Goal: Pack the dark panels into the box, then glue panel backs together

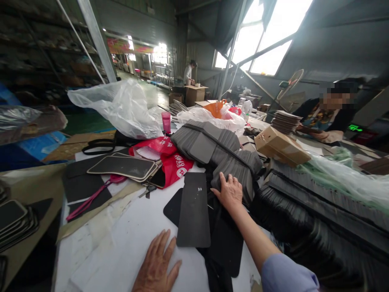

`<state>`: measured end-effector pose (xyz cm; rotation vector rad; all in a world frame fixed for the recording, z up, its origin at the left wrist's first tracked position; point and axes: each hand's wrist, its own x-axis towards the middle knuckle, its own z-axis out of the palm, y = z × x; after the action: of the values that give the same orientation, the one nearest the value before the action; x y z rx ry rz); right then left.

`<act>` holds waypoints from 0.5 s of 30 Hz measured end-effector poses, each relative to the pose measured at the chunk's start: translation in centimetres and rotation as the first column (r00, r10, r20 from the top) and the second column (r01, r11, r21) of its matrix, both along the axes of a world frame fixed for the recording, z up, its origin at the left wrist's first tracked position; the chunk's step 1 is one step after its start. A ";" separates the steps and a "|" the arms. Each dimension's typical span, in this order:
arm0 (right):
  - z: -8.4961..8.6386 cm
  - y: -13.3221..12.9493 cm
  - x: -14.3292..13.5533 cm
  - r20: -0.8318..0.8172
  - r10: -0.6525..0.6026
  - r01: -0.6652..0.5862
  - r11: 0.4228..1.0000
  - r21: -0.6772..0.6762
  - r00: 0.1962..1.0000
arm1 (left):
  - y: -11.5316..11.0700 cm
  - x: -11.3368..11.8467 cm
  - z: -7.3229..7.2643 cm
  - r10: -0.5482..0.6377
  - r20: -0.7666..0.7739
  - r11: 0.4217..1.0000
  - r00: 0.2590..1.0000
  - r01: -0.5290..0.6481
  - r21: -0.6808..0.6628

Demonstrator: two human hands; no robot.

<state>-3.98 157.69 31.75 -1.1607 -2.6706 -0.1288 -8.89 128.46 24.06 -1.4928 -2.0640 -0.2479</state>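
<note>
My left hand (pixel 158 261) lies flat on the white tabletop (pixel 121 239), fingers stretched out and holding nothing. Just beyond its fingertips is a dark grey rectangular sheet (pixel 193 211), which overlaps black round-cornered pieces (pixel 228 243). My right hand (pixel 229 190) rests on the near end of a row of stacked grey round-cornered panels (pixel 225 164); its thumb is apart and its fingers lie slightly bent on the nearest panel. A black strap (pixel 225 145) runs across the tilted row, and one loose grey panel (pixel 202 148) leans on its side.
Left of the stack lie a red bag (pixel 174 162), cream-edged dark panels (pixel 121 166) and a pink strap (pixel 91 201). Long rows of dark panels (pixel 322 219) fill the right. A cardboard box (pixel 281 146) stands behind them. Another person (pixel 328 109) sits across at the right.
</note>
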 end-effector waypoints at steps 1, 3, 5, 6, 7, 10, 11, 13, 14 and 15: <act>-0.2 0.1 -0.1 0.003 -0.011 0.011 1.000 0.000 1.000 | 0.0 0.0 0.0 0.004 0.000 1.000 1.000 -0.004 -0.005; -0.2 0.2 0.2 -0.022 -0.041 0.041 0.999 0.011 0.999 | 0.0 0.0 0.1 -0.001 -0.009 1.000 1.000 0.001 -0.004; 0.0 0.5 1.2 -0.073 -0.067 0.068 0.998 0.014 0.995 | 0.0 0.0 0.1 -0.007 -0.015 1.000 1.000 0.008 0.006; 0.3 0.7 1.8 -0.101 -0.084 0.086 0.996 0.010 0.991 | 0.1 0.0 0.1 -0.009 -0.013 1.000 1.000 0.009 0.010; 0.5 1.0 2.5 -0.127 -0.104 0.105 0.995 0.001 0.986 | 0.1 -0.1 0.1 -0.015 -0.013 1.000 1.000 0.015 0.016; 1.4 1.7 3.9 -0.157 -0.181 0.178 0.983 -0.032 0.971 | 0.2 -0.2 -0.1 -0.032 -0.013 0.999 0.999 0.033 0.029; 1.6 1.8 4.0 -0.150 -0.217 0.214 0.976 -0.037 0.965 | 0.2 -0.2 -0.1 -0.036 -0.007 0.999 0.999 0.036 0.029; 1.9 1.9 3.9 -0.113 -0.286 0.284 0.958 -0.034 0.952 | 0.2 -0.4 -0.3 -0.038 0.008 0.999 0.999 0.038 0.032; 2.0 1.9 3.7 -0.086 -0.311 0.310 0.950 -0.029 0.947 | 0.2 -0.4 -0.4 -0.040 0.014 0.999 0.999 0.039 0.036; 2.1 2.0 3.5 -0.057 -0.318 0.317 0.948 -0.024 0.946 | 0.2 -0.5 -0.4 -0.045 0.015 0.998 0.999 0.044 0.041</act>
<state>-0.47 159.66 33.83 -1.5664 -2.4166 -0.1254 -9.37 128.63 23.64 -1.5184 -2.0277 -0.3179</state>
